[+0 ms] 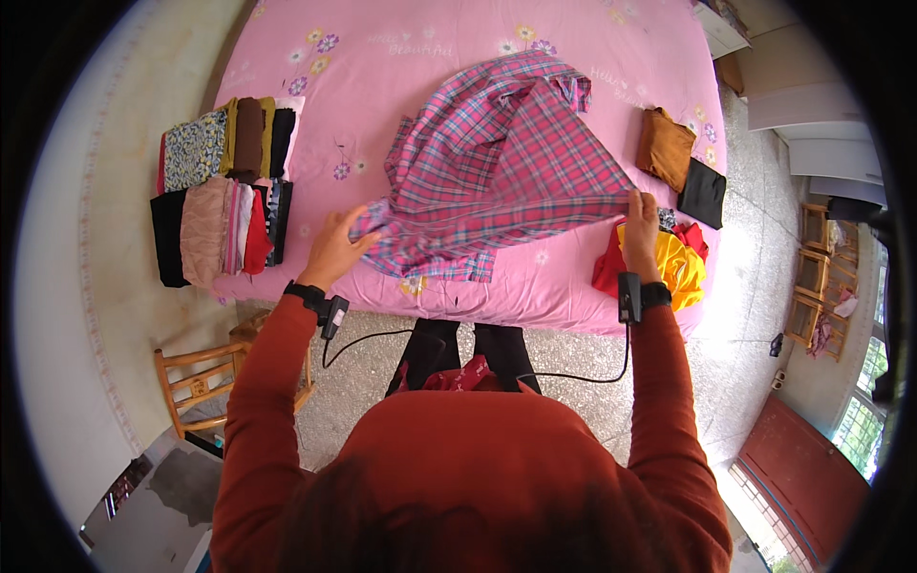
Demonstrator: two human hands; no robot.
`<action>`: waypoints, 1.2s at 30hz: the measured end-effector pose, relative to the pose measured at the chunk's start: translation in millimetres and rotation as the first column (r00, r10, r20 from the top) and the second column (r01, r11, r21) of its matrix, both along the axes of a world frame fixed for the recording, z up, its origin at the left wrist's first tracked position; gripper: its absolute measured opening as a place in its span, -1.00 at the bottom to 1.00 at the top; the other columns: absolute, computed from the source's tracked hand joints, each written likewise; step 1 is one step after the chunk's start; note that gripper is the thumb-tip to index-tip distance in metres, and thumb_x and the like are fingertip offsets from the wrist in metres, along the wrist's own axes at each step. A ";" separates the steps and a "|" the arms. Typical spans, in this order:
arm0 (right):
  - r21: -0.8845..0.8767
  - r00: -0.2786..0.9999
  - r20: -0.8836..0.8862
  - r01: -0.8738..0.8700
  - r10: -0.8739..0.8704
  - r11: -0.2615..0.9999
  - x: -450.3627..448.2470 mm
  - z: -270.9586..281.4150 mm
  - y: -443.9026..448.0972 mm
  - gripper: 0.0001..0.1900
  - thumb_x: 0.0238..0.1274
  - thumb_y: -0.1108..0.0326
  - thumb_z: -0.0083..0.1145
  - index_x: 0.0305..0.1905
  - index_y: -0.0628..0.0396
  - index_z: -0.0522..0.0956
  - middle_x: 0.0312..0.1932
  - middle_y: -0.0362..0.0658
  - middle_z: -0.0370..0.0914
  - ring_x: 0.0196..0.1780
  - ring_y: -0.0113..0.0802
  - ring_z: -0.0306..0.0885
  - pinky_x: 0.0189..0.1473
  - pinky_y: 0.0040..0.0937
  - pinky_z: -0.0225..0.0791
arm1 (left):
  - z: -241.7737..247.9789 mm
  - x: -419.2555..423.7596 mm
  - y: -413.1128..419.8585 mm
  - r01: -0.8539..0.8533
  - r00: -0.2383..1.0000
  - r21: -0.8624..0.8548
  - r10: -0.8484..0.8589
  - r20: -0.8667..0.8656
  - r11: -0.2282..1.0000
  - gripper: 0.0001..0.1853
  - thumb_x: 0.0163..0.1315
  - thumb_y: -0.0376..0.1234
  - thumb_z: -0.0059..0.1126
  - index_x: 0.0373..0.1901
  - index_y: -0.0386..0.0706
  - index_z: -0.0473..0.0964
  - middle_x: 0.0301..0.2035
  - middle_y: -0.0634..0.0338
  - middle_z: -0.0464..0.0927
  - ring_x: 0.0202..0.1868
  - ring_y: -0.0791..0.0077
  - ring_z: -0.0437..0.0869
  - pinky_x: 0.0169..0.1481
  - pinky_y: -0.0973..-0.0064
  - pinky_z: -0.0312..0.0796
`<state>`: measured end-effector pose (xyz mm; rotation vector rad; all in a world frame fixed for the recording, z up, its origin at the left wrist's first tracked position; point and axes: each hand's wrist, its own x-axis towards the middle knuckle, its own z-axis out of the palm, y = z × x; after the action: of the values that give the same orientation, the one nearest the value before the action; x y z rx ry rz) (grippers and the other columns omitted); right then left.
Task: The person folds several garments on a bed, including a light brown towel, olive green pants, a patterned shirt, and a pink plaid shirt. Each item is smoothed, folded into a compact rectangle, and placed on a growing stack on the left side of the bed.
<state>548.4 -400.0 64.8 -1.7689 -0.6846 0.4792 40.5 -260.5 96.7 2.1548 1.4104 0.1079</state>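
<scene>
A pink and blue plaid shirt (458, 172) lies partly bunched on the pink bedsheet (329, 136), with one side drawn out towards the right. My right hand (641, 225) pinches the edge of that stretched cloth, so it is pulled taut and slightly raised. On the other side, my left hand (334, 245) has its thumb and fingers around a gathered end of the shirt; the cloth there is a little blurred. The shirt's upper part is crumpled, and folds hide some of it.
Folded clothes (222, 186) sit in two rows at the bed's left edge. To the right are a folded brown garment (666, 147), a black folded cloth (702, 193) and a loose yellow and red heap (677, 261). A wooden chair (204, 387) stands lower left. Cables hang from both wrist devices.
</scene>
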 end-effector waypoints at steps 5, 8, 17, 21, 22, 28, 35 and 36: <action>-0.033 0.997 0.075 -0.026 0.028 0.999 -10.3 55.7 -16.9 -0.82 0.42 0.26 0.05 -0.24 0.13 0.41 -0.50 -0.21 0.37 -0.42 -0.52 0.25 -0.37 -0.44 0.24 | -25.6 41.9 -10.9 0.059 0.997 0.143 -0.052 -0.056 0.988 -0.79 0.14 -0.21 0.26 -0.26 -0.09 0.56 -0.27 0.04 0.46 -0.27 0.01 0.57 -0.20 0.20 0.44; -0.050 0.915 0.389 -0.093 0.105 0.994 -31.4 77.7 -16.4 -0.83 0.42 0.26 0.04 -0.22 0.13 0.39 -0.52 0.00 0.42 -0.48 -0.32 0.40 -0.41 -0.29 0.31 | -49.5 86.5 -40.5 0.122 0.985 -0.014 -0.119 0.123 0.992 -0.72 0.11 -0.19 0.30 -0.23 -0.13 0.53 -0.23 0.04 0.44 -0.26 0.07 0.58 -0.18 0.23 0.46; 0.070 0.810 0.585 -0.099 0.040 0.993 -60.8 146.2 -13.3 -0.87 0.41 0.34 0.05 -0.22 0.13 0.39 -0.58 -0.09 0.37 -0.55 -0.37 0.37 -0.50 -0.41 0.28 | -87.9 195.2 -110.7 -0.073 0.997 0.019 0.072 0.017 0.997 -0.45 0.01 -0.17 0.30 -0.02 -0.28 0.38 -0.05 -0.17 0.42 -0.02 -0.12 0.52 -0.02 0.09 0.47; 0.004 0.905 0.425 0.001 -0.003 1.000 -42.2 170.5 -13.4 -0.83 0.43 0.30 0.03 -0.25 0.17 0.43 -0.59 -0.29 0.28 -0.50 -0.65 0.15 -0.51 -0.50 0.18 | -99.5 180.6 -89.1 -0.109 0.982 -0.125 0.127 0.142 0.986 -0.61 0.05 -0.38 0.12 -0.02 -0.20 0.42 -0.06 -0.15 0.47 -0.08 -0.16 0.57 -0.01 0.06 0.46; -0.073 0.935 0.354 0.044 -0.015 0.996 -30.9 175.8 -10.7 -0.80 0.44 0.28 0.02 -0.27 0.18 0.44 -0.58 -0.31 0.28 -0.50 -0.65 0.14 -0.51 -0.50 0.16 | -96.8 169.8 -77.6 -0.008 0.983 -0.135 0.032 0.179 0.991 -0.64 0.05 -0.41 0.10 -0.05 -0.21 0.46 -0.10 -0.12 0.49 -0.08 -0.11 0.58 -0.01 0.10 0.46; -0.058 0.828 -0.560 -0.083 0.036 0.995 20.5 169.5 -18.2 -0.67 0.43 0.09 0.01 0.00 0.13 0.56 -0.18 -0.17 0.65 -0.20 -0.40 0.64 -0.16 -0.43 0.52 | -40.3 107.0 -20.8 0.196 0.942 -0.171 -0.137 0.308 0.966 -0.67 0.06 -0.51 0.11 -0.08 -0.28 0.55 -0.22 -0.04 0.60 -0.15 0.08 0.63 -0.05 0.32 0.45; -0.333 0.697 -0.697 -0.520 0.166 0.786 -62.9 19.8 -93.4 -0.70 0.28 0.21 0.18 0.00 0.14 0.56 -0.37 -0.31 0.56 -0.39 -0.49 0.43 -0.29 -0.40 0.36 | -33.5 85.6 -26.5 0.134 0.947 -0.051 -0.113 0.300 0.990 -0.69 0.09 -0.49 0.13 -0.07 -0.30 0.52 -0.23 -0.05 0.57 -0.18 0.02 0.62 -0.08 0.29 0.45; -0.334 0.731 -0.661 -0.486 0.167 0.808 -64.3 8.0 -99.5 -0.70 0.29 0.20 0.18 -0.01 0.17 0.57 -0.34 -0.28 0.58 -0.34 -0.49 0.46 -0.25 -0.43 0.37 | -35.4 78.2 -28.9 0.132 0.959 -0.052 -0.115 0.260 0.990 -0.70 0.09 -0.49 0.13 -0.09 -0.29 0.52 -0.24 -0.05 0.57 -0.18 -0.01 0.61 -0.09 0.26 0.44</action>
<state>484.1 -499.5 72.8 -1.7843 -0.4321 1.5286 118.7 -289.4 61.3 2.0804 1.1145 0.2764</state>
